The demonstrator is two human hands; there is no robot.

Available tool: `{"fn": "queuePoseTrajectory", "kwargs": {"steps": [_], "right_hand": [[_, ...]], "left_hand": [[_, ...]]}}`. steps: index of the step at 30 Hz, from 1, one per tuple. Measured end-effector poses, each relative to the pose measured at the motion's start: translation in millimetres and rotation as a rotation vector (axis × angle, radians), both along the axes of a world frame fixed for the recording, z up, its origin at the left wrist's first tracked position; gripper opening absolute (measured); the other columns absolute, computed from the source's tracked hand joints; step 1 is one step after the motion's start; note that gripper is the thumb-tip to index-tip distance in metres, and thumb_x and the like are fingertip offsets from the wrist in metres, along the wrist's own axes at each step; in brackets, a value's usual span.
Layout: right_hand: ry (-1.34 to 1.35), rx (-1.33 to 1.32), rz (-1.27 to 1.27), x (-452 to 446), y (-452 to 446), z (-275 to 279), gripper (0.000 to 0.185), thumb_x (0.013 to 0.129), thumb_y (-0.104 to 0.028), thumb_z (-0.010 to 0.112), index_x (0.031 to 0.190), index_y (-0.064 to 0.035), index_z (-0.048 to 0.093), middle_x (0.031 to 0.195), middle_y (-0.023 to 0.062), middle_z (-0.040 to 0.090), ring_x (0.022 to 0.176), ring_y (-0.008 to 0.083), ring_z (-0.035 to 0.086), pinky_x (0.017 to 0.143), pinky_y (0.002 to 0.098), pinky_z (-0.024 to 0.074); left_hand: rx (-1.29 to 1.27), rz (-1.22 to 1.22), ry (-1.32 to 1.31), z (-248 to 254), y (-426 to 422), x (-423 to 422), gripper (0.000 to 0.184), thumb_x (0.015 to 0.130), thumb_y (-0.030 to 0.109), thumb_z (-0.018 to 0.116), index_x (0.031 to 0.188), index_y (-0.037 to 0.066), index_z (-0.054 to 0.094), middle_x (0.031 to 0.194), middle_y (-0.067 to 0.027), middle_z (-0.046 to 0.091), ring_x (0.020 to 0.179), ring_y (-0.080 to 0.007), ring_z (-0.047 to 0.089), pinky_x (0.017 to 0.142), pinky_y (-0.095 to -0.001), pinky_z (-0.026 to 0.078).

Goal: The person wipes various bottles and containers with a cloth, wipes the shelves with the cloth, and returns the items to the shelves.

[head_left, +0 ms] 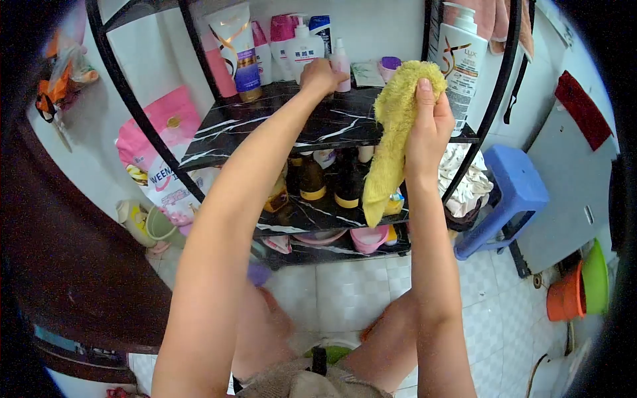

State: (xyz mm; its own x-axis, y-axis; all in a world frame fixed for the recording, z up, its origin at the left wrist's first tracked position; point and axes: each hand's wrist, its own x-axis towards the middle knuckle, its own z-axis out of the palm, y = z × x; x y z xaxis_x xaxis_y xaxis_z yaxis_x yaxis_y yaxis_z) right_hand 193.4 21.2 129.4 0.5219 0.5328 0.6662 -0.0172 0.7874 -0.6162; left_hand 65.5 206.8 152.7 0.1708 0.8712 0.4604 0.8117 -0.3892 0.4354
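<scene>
My right hand [430,136] holds a fluffy yellow cloth [391,142] that hangs down in front of the shelf's right part. Over the top black marbled shelf [279,123], my left hand [321,78] has its fingers closed at a white pump bottle [306,52], beside a small pink spray bottle [341,66]. What those fingers hold, if anything, is hidden. Left of them stand a blue and white tube [245,66] and several pink-capped bottles. To the right are a purple-lidded jar [389,64] and a tall white LUX pump bottle [459,66].
Lower shelves hold dark bottles [310,179] and a pink basin [369,237]. At the left hangs a pink detergent bag [169,152]. A blue stool [507,192], an orange bucket [565,292] and a green basin [596,275] are on the right.
</scene>
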Motion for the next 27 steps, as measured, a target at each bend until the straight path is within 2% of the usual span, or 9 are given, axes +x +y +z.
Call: {"fn": "queuePoseTrajectory", "kwargs": {"steps": [8, 10, 12, 16, 18, 20, 22, 24, 27], "right_hand": [[-0.073, 0.051, -0.092, 13, 1, 1, 0.024, 0.093, -0.022, 0.049, 0.088, 0.0007, 0.057, 0.074, 0.0005, 0.057, 0.068, 0.007, 0.047, 0.061, 0.0233, 0.0402], [-0.076, 0.035, -0.015, 13, 1, 1, 0.026, 0.093, -0.026, 0.05, 0.101, -0.0017, 0.057, 0.086, 0.0005, 0.06, 0.072, 0.0054, 0.054, 0.064, 0.0198, 0.0435], [-0.056, 0.039, 0.01, 12, 6, -1, 0.026, 0.093, -0.026, 0.05, 0.101, -0.0018, 0.058, 0.086, 0.0005, 0.06, 0.073, 0.0054, 0.054, 0.064, 0.0197, 0.0437], [-0.085, 0.03, 0.016, 10, 4, -3, 0.025, 0.094, -0.025, 0.05, 0.098, -0.0016, 0.059, 0.086, 0.0, 0.06, 0.072, 0.0048, 0.053, 0.063, 0.019, 0.0433], [-0.084, 0.055, -0.038, 11, -1, 0, 0.025, 0.094, -0.025, 0.05, 0.097, -0.0013, 0.059, 0.086, 0.0006, 0.061, 0.073, 0.0054, 0.054, 0.064, 0.0197, 0.0439], [-0.007, 0.109, -0.083, 15, -9, 4, 0.025, 0.094, -0.024, 0.05, 0.097, -0.0011, 0.059, 0.086, 0.0009, 0.061, 0.074, 0.0058, 0.055, 0.064, 0.0201, 0.0443], [0.111, 0.199, -0.172, 22, -14, 11, 0.025, 0.094, -0.025, 0.049, 0.096, -0.0013, 0.058, 0.086, 0.0021, 0.062, 0.075, 0.0072, 0.056, 0.066, 0.0213, 0.0455], [0.19, 0.275, -0.178, 33, -21, 19, 0.028, 0.094, -0.027, 0.048, 0.094, -0.0016, 0.058, 0.086, 0.0033, 0.062, 0.075, 0.0085, 0.058, 0.066, 0.0221, 0.0462], [0.307, 0.26, -0.234, 51, -32, 28, 0.034, 0.094, -0.032, 0.045, 0.092, -0.001, 0.058, 0.084, 0.005, 0.062, 0.071, 0.0116, 0.059, 0.063, 0.0253, 0.0478]], "left_hand": [[0.063, 0.147, -0.055, -22, 35, 16, 0.05, 0.063, 0.038, 0.076, 0.094, 0.0, 0.064, 0.095, -0.0192, 0.064, 0.092, -0.0336, 0.061, 0.08, -0.0418, 0.049], [0.021, 0.085, -0.208, -24, 41, 11, 0.051, 0.064, 0.037, 0.076, 0.095, 0.0, 0.063, 0.094, -0.0189, 0.064, 0.09, -0.0334, 0.062, 0.08, -0.0412, 0.049], [0.033, 0.103, -0.221, -25, 41, 9, 0.05, 0.063, 0.037, 0.077, 0.094, 0.0, 0.064, 0.091, -0.0173, 0.065, 0.088, -0.0322, 0.063, 0.08, -0.0397, 0.049], [-0.178, -0.012, -0.287, -15, 29, 6, 0.039, 0.07, 0.035, 0.071, 0.091, 0.003, 0.063, 0.084, -0.0128, 0.067, 0.085, -0.0263, 0.064, 0.076, -0.0369, 0.049], [0.226, 0.055, -0.318, -11, 21, 13, 0.032, 0.076, 0.034, 0.067, 0.09, 0.005, 0.063, 0.082, -0.0117, 0.067, 0.083, -0.0241, 0.064, 0.076, -0.0368, 0.049], [0.364, 0.001, -0.338, 3, -13, 27, 0.032, 0.077, 0.036, 0.066, 0.088, 0.006, 0.063, 0.081, -0.0113, 0.066, 0.082, -0.0235, 0.064, 0.075, -0.0366, 0.048], [0.313, -0.386, -0.507, 12, -31, 46, 0.041, 0.077, 0.039, 0.066, 0.094, 0.003, 0.06, 0.087, -0.0123, 0.066, 0.084, -0.0236, 0.064, 0.077, -0.0353, 0.048], [0.204, -0.583, -0.503, 14, -66, 75, 0.062, 0.076, 0.042, 0.068, 0.113, -0.004, 0.049, 0.102, -0.0176, 0.062, 0.094, -0.0256, 0.061, 0.083, -0.0351, 0.047], [0.089, -0.749, -0.523, 9, -96, 114, 0.095, 0.071, 0.041, 0.074, 0.131, -0.009, 0.019, 0.116, -0.0252, 0.052, 0.107, -0.0286, 0.054, 0.09, -0.0353, 0.044]]}}
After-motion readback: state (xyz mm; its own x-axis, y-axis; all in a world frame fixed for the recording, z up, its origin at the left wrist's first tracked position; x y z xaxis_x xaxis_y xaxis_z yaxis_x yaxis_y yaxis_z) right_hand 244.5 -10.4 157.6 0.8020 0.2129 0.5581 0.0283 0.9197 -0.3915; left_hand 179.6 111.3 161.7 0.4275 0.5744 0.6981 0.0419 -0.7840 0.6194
